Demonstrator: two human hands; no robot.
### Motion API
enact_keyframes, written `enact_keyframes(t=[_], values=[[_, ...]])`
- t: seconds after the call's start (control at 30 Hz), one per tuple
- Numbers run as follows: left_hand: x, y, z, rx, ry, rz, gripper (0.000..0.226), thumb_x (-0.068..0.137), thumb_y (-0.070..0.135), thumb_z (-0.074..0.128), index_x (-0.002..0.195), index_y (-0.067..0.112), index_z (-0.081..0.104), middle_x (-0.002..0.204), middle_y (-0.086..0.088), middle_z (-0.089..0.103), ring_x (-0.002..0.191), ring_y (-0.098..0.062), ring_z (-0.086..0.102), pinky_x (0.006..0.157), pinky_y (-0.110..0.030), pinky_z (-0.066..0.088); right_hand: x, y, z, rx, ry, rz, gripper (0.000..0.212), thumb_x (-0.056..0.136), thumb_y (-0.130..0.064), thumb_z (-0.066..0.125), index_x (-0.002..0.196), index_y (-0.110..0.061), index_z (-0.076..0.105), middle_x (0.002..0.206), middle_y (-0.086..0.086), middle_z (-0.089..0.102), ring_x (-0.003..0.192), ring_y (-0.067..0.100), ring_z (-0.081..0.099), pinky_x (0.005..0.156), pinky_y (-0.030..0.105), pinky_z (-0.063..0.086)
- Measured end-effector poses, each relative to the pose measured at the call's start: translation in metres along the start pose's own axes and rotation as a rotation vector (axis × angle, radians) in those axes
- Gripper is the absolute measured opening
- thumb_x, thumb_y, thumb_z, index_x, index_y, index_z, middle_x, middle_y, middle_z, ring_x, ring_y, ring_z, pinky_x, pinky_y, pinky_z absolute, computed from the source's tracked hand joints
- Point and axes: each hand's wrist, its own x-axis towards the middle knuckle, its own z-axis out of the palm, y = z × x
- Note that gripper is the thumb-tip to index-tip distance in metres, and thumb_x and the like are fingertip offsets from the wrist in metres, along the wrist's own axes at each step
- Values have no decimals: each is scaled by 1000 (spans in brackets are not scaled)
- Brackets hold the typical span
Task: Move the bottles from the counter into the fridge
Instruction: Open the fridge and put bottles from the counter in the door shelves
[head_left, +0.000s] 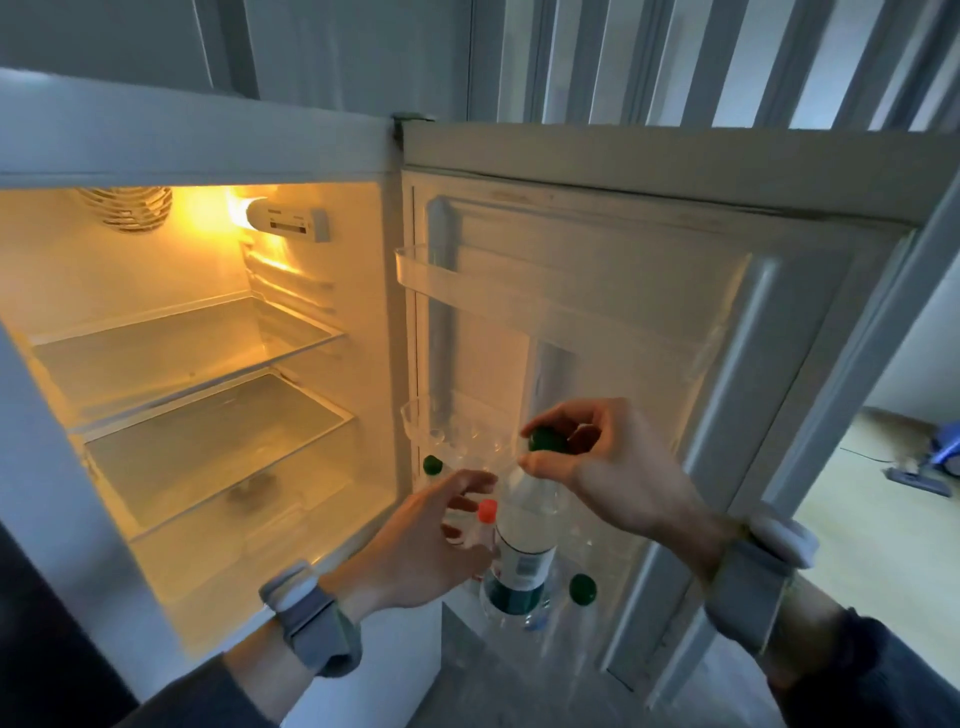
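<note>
The fridge (208, 156) stands open, its door (623, 249) swung to the right. My right hand (608, 467) pinches the green cap and neck of a clear bottle with a white-green label (522, 561), held upright over the lower door rack. My left hand (431, 540) grips a small clear bottle with a red cap (487, 512) just left of it. Two more green-capped bottles stand in the lower door rack, one at the left (432, 465) and one at the right (583, 590).
Inside the fridge are two bare glass shelves (197, 353) under a lit lamp. The door carries an upper rack (467, 280) and a middle egg tray (457, 431). A vacuum cleaner (935, 462) lies on the floor at the far right.
</note>
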Motion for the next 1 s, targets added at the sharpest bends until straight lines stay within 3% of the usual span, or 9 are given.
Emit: enact_keyframes(t=[0.1,0.2,0.3,0.4,0.53,0.63,0.7,0.87,1.0], values=[[-1,24,-4,-50,-1,51,64,81,31,76,132,53,45,119,41,55,115,16,50,89,-13,51,5,-15,-1,36,68,-48,25,83,-36,84,107,-32,76,93,-15,75,85,1,70,71,18,58],[1,37,-3,-70,-12,74,64,77,46,78,131,53,45,124,32,58,118,10,52,93,-21,52,6,-24,-4,41,172,-90,26,84,-35,84,108,-29,76,93,-13,75,83,2,70,69,17,57],[7,47,2,-95,69,62,63,77,52,82,130,53,46,121,30,60,109,13,56,81,-14,54,6,-28,-8,43,255,-125,26,84,-37,84,109,-28,77,93,-13,75,81,3,70,65,15,54],[16,55,4,-144,147,130,60,80,46,82,129,46,49,120,27,63,113,11,57,79,-9,53,5,-33,-12,-26,286,-171,37,85,-45,81,118,-33,73,99,-18,73,85,3,68,69,18,57],[28,61,16,-300,178,167,59,83,34,83,132,36,51,125,19,65,120,0,59,89,-19,57,-2,-39,-28,-47,332,-196,47,86,-48,77,129,-32,68,110,-20,73,82,1,71,67,22,60],[36,62,29,-383,212,155,55,83,28,83,129,35,53,124,17,65,120,-4,61,92,-22,56,-8,-36,-41,9,440,-207,24,95,-36,72,117,-25,74,92,-15,77,69,9,73,61,32,62],[42,59,36,-379,219,112,56,83,29,84,126,40,50,124,20,63,119,-3,60,90,-15,53,-11,-31,-46,-8,525,-235,14,98,-27,70,109,-22,77,86,-17,76,62,12,71,56,30,60],[55,49,56,-272,189,50,64,82,36,83,134,35,45,127,20,59,121,-9,59,103,-32,53,-17,-24,-59,-79,638,-231,11,98,-20,69,102,-25,78,61,-38,59,40,12,53,43,15,37],[64,53,64,-222,152,63,57,81,37,84,126,35,48,116,23,61,109,2,59,101,-26,53,-11,-19,-66,-140,607,-169,14,98,-24,68,105,-31,78,67,-34,65,41,12,56,42,17,42]])
